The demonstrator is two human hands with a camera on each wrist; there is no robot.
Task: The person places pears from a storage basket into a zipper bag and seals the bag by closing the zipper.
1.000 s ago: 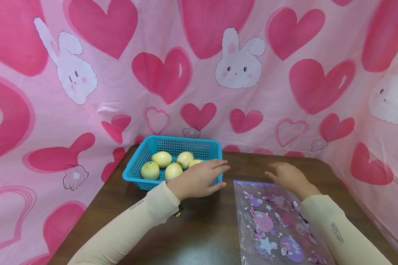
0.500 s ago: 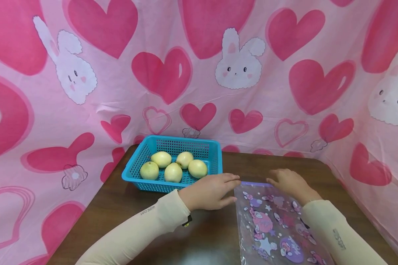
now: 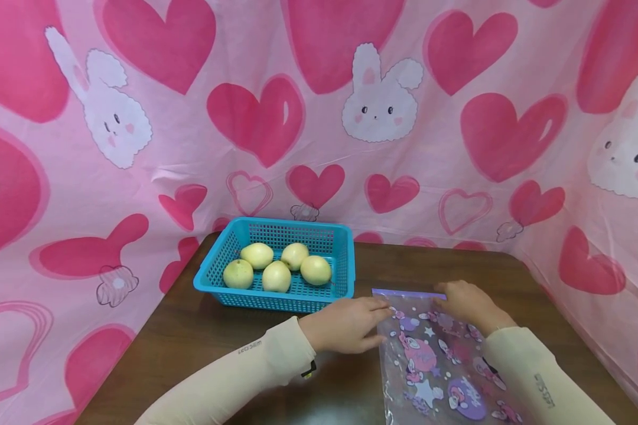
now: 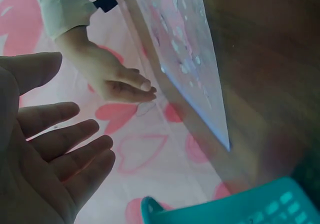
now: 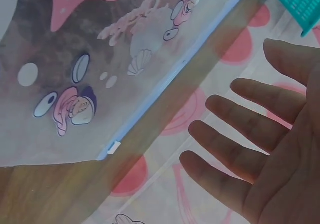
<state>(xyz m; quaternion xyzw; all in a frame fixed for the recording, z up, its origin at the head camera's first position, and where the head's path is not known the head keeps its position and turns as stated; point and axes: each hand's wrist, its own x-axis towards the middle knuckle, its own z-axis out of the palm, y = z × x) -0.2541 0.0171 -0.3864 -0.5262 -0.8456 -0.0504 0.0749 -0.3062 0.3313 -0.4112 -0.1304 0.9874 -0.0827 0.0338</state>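
A clear zip bag [image 3: 425, 366] with a purple top strip and pink cartoon prints lies flat on the table. My left hand [image 3: 345, 326] hovers by the bag's upper left edge, its fingers spread in the left wrist view. Over the upper right corner is my right hand [image 3: 470, 306]. The right wrist view shows that hand's fingers [image 5: 240, 104] apart and holding nothing, with the bag's white slider [image 5: 114, 147] beyond them. Whether either hand touches the bag, I cannot tell.
At the back left of the brown table [image 3: 319, 389] stands a blue plastic basket [image 3: 276, 304]. Several pale yellow-green pears [image 3: 276, 277] sit inside it. A pink cloth [image 3: 319, 130] with hearts and rabbits hangs behind and at both sides.
My left hand has moved from in front of the basket rightward and toward me, to the bag's left edge. My right hand has come slightly nearer, over the bag's top strip.
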